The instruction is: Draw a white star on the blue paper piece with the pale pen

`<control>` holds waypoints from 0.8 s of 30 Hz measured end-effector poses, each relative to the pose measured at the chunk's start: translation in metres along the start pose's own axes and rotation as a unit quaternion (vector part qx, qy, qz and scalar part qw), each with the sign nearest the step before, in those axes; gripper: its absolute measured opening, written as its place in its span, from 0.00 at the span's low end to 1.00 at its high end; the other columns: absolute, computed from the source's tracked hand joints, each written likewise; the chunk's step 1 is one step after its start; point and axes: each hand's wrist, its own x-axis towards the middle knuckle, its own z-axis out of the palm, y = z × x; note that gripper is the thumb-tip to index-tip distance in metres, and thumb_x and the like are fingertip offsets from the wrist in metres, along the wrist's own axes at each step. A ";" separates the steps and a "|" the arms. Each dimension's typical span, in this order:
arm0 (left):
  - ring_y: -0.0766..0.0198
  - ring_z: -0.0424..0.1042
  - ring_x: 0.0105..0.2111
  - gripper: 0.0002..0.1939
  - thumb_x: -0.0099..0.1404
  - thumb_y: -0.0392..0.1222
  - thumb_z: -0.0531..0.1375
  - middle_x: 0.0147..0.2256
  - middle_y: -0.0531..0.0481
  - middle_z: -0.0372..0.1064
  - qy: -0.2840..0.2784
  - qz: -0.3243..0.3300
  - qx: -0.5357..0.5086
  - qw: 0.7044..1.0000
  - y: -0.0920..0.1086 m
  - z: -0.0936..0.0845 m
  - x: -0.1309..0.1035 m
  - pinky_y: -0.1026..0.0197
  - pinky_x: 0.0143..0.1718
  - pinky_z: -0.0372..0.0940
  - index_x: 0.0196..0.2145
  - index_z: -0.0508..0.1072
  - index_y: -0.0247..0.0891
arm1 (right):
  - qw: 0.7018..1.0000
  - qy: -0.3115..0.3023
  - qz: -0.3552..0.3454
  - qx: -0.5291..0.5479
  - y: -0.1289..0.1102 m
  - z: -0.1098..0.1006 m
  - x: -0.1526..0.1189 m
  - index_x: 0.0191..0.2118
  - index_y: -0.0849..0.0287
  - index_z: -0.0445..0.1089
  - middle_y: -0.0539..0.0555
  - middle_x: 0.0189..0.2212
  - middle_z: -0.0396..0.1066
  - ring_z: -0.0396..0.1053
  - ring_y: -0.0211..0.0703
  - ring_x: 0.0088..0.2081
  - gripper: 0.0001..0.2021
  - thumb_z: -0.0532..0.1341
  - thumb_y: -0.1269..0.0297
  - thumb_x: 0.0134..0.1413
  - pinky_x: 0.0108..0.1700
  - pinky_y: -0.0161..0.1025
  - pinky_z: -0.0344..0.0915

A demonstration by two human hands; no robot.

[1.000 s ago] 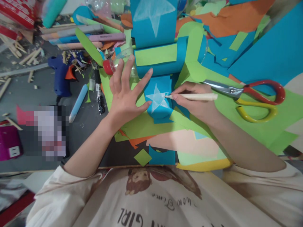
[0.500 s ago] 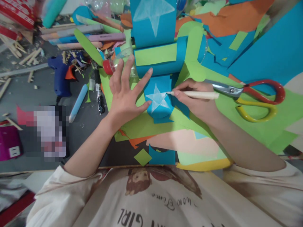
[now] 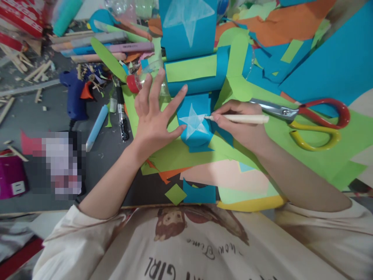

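A white marker [image 3: 247, 118] is pinched in my right hand [image 3: 240, 120], its tip at the right point of a white star [image 3: 192, 122]. That star is coloured on a blue paper wing [image 3: 201, 102] with a rounded end. My left hand [image 3: 157, 116] lies with fingers spread, thumb and index fingertip on the edge of the blue wing. Behind my left fingers is a clear plastic bottle wrapped in blue paper [image 3: 198, 86], with a red cap [image 3: 133, 83] and a green paper blade [image 3: 108, 58]. A second wing [image 3: 175, 42] with a larger white star extends away on the far side.
Scissors [image 3: 291, 112] with red and yellow handles lie right of my right hand on green paper [image 3: 314, 163]. On the left are a blue glue gun [image 3: 75, 95], a black marker [image 3: 122, 116], a light blue marker [image 3: 97, 126] and wooden stick scraps [image 3: 37, 70].
The marker tip has shifted very slightly at the star's right point. My left hand stays in the same place.
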 end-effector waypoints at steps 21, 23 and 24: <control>0.54 -0.04 0.61 0.37 0.67 0.65 0.51 0.69 0.81 0.22 -0.019 0.021 0.007 1.000 -0.004 0.002 -0.001 0.40 0.69 0.09 0.70 0.47 0.60 | 1.000 -0.002 -0.011 -0.014 0.001 0.001 -0.001 0.26 0.53 0.72 0.50 0.25 0.77 0.73 0.44 0.27 0.05 0.65 0.63 0.52 0.31 0.42 0.69; 0.50 0.01 0.65 0.37 0.66 0.65 0.52 0.70 0.78 0.25 -0.016 0.013 0.010 1.000 -0.003 0.001 -0.001 0.38 0.69 0.11 0.69 0.48 0.61 | 0.999 0.010 -0.011 -0.030 0.001 0.001 -0.001 0.25 0.52 0.72 0.49 0.23 0.76 0.72 0.43 0.26 0.06 0.64 0.64 0.52 0.30 0.42 0.68; 0.48 0.05 0.67 0.36 0.66 0.65 0.53 0.71 0.75 0.27 -0.013 0.009 0.011 1.000 -0.002 0.001 0.000 0.37 0.70 0.13 0.69 0.49 0.62 | 0.999 0.013 -0.009 -0.037 0.001 0.000 -0.001 0.25 0.52 0.72 0.49 0.23 0.75 0.72 0.43 0.26 0.06 0.64 0.64 0.52 0.30 0.42 0.68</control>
